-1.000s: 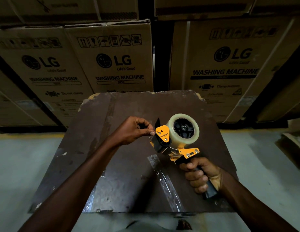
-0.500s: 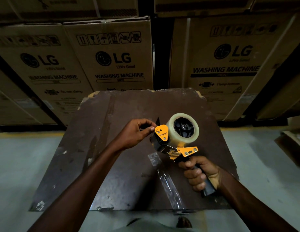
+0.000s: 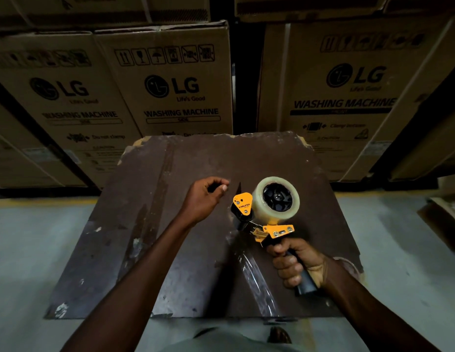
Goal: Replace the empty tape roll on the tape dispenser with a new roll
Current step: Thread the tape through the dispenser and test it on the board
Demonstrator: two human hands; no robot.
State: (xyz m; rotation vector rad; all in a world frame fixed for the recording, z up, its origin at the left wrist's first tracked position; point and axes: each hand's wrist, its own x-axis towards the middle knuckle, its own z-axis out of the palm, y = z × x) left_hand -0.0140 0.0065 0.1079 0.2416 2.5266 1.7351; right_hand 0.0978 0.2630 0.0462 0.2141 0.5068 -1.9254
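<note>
**Yellow dispenser, loaded roll, two hands**

Item 1: right hand (image 3: 296,262), which I log as clenched round the black handle (image 3: 305,280) of the dispenser (image 3: 268,222), holding it above the board.

Item 2: left hand (image 3: 204,199), just left of the dispenser's front plate and apart from it. Thumb and forefinger are pinched together; I cannot tell whether they hold a tape end, too small and dark.

Item 3: roll (image 3: 276,198), clear tape, seated on the black hub, full, facing me.

Item 4: board (image 3: 170,237), dark brown, worn, chipped at its far edge, with a shiny strip (image 3: 256,278) lying on it below the dispenser.

Item 5: cartons (image 3: 175,85) printed LG WASHING MACHINE, stacked behind the board. Grey floor (image 3: 30,250) either side.
</note>
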